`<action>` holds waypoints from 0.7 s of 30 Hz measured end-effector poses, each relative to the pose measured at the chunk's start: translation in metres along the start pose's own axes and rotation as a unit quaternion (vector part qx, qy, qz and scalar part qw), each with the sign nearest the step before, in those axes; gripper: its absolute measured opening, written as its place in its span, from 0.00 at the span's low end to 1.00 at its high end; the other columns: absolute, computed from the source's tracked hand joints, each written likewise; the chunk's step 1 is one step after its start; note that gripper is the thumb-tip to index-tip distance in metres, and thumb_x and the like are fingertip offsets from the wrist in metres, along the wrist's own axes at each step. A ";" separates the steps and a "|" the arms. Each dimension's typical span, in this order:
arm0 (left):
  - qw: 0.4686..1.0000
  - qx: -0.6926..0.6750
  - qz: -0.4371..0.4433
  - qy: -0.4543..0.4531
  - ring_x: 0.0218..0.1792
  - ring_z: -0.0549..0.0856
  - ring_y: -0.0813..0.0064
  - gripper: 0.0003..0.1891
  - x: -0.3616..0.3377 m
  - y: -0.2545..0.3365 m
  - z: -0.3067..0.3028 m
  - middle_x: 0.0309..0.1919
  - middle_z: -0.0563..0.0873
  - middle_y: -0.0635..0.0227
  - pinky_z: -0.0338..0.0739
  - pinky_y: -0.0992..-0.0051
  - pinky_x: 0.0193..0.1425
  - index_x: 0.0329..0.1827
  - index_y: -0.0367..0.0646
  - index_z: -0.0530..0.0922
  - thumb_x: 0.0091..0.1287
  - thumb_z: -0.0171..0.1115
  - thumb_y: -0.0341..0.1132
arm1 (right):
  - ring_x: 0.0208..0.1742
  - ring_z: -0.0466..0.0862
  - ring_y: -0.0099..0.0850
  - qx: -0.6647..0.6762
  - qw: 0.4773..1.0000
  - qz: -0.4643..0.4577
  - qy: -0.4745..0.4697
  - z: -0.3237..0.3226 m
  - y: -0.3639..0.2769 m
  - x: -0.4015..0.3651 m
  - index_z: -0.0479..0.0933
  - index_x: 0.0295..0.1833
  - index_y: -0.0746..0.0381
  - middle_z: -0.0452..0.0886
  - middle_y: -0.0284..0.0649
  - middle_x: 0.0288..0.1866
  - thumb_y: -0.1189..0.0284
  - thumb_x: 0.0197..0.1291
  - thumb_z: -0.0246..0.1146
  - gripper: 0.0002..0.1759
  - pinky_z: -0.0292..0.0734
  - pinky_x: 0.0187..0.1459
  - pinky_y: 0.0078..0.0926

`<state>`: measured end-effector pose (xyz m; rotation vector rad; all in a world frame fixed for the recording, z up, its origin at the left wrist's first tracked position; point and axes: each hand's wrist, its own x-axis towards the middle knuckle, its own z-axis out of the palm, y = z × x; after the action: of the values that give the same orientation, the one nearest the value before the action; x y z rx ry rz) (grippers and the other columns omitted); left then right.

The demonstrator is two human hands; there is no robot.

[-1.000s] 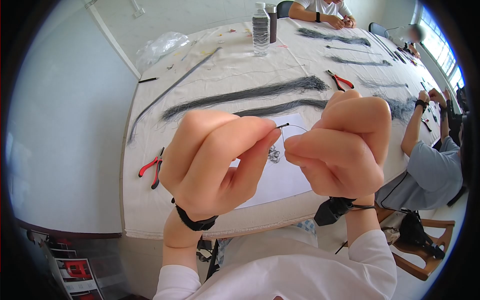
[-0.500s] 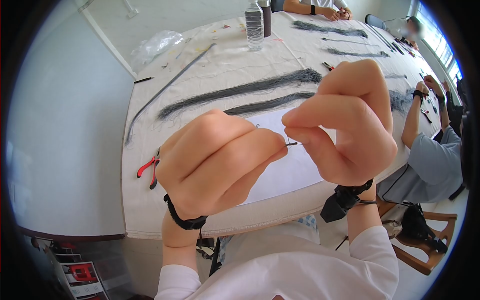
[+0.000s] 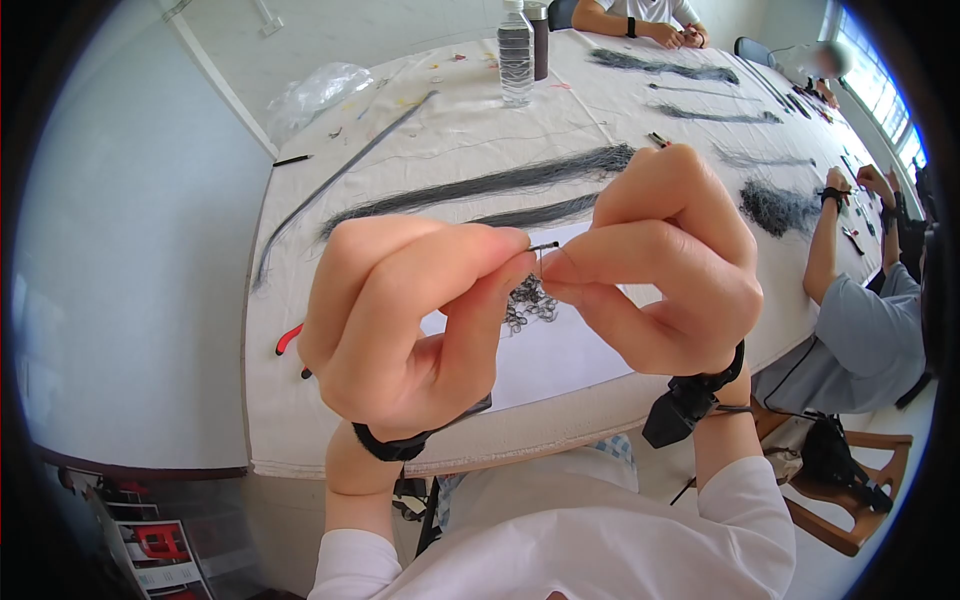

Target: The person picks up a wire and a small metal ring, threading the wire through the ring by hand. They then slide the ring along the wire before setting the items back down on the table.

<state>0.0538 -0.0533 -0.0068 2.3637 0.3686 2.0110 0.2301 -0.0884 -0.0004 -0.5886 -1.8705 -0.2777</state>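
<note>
The tabletop (image 3: 290,410) with its long hair bundle (image 3: 480,185) and white sheet (image 3: 570,360) is unchanged. The right hand (image 3: 665,285) has come down from its raised position — now level with the left hand (image 3: 400,320), fingertips almost touching. Left pinches a thin dark pin (image 3: 545,245); right pinches a fine strand (image 3: 541,262) at the pin tip — alignment appears in hand, above the ring pile (image 3: 527,300).

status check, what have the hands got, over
Left hand pinching thin dark pin. Right hand pinched shut at its tip. Heap of small rings on white paper beneath, nothing blocking.
</note>
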 end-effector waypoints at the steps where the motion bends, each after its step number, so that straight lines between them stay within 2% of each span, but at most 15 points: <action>1: 1.000 0.008 0.002 0.010 0.27 0.81 0.74 0.11 -0.001 -0.001 0.001 0.30 0.83 0.68 0.74 0.80 0.25 0.34 0.39 0.84 0.48 0.72 0.18 | 0.26 0.71 0.25 -0.012 1.000 -0.014 0.010 0.002 -0.001 0.000 0.84 0.32 0.62 0.72 0.36 0.29 0.78 0.32 0.75 0.15 0.62 0.25 0.20; 5: 1.000 0.021 0.016 0.013 0.27 0.81 0.74 0.11 -0.004 -0.004 0.005 0.30 0.83 0.68 0.75 0.80 0.25 0.35 0.39 0.84 0.49 0.72 0.18 | 0.24 0.70 0.24 -0.050 0.998 -0.019 0.037 0.008 -0.007 -0.005 0.84 0.32 0.62 0.71 0.35 0.30 0.80 0.29 0.74 0.16 0.60 0.24 0.20; 7: 0.999 0.023 0.026 0.006 0.30 0.78 0.73 0.06 -0.005 -0.003 0.006 0.31 0.82 0.65 0.72 0.77 0.32 0.35 0.34 0.82 0.57 0.67 0.19 | 0.23 0.69 0.24 -0.060 0.997 -0.030 0.040 0.007 -0.008 -0.003 0.84 0.31 0.62 0.71 0.35 0.30 0.80 0.28 0.74 0.16 0.59 0.24 0.20; 8: 0.999 0.023 0.026 0.005 0.30 0.78 0.73 0.06 -0.005 -0.003 0.005 0.31 0.82 0.65 0.72 0.77 0.32 0.35 0.34 0.82 0.57 0.67 0.19 | 0.23 0.68 0.24 -0.069 0.996 -0.041 0.043 0.005 -0.010 -0.002 0.84 0.31 0.62 0.70 0.34 0.30 0.80 0.27 0.74 0.16 0.58 0.23 0.20; 11: 0.999 0.040 0.030 -0.007 0.29 0.78 0.72 0.06 -0.004 -0.004 0.005 0.30 0.83 0.66 0.72 0.77 0.32 0.35 0.36 0.83 0.56 0.68 0.19 | 0.23 0.67 0.24 -0.095 0.994 -0.038 0.023 -0.002 -0.015 -0.001 0.85 0.32 0.62 0.70 0.34 0.30 0.79 0.26 0.74 0.17 0.57 0.23 0.20; 13: 0.997 0.027 0.074 0.000 0.23 0.80 0.71 0.11 -0.002 -0.009 0.007 0.29 0.81 0.66 0.74 0.78 0.24 0.35 0.38 0.84 0.48 0.72 0.18 | 0.23 0.67 0.24 -0.097 0.994 -0.046 0.028 -0.004 -0.013 -0.001 0.84 0.32 0.62 0.69 0.35 0.30 0.79 0.27 0.74 0.17 0.57 0.23 0.20; 15: 0.996 0.020 0.081 -0.003 0.23 0.79 0.71 0.11 0.000 -0.010 0.008 0.28 0.81 0.66 0.73 0.77 0.23 0.33 0.38 0.83 0.47 0.71 0.18 | 0.24 0.67 0.24 -0.099 0.993 -0.054 0.032 -0.004 -0.012 0.000 0.84 0.32 0.63 0.69 0.35 0.30 0.79 0.27 0.74 0.17 0.57 0.24 0.20; 21: 0.996 0.003 0.073 -0.042 0.20 0.77 0.71 0.11 0.000 -0.005 0.009 0.25 0.78 0.67 0.70 0.78 0.20 0.29 0.37 0.83 0.42 0.71 0.18 | 0.26 0.69 0.24 -0.075 0.994 -0.062 0.055 -0.010 0.000 0.002 0.84 0.34 0.66 0.71 0.37 0.31 0.81 0.35 0.74 0.14 0.59 0.25 0.19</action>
<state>0.0623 -0.0472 -0.0091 2.5386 0.2052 1.9591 0.2380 -0.0928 0.0049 -0.5486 -1.7918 -0.5269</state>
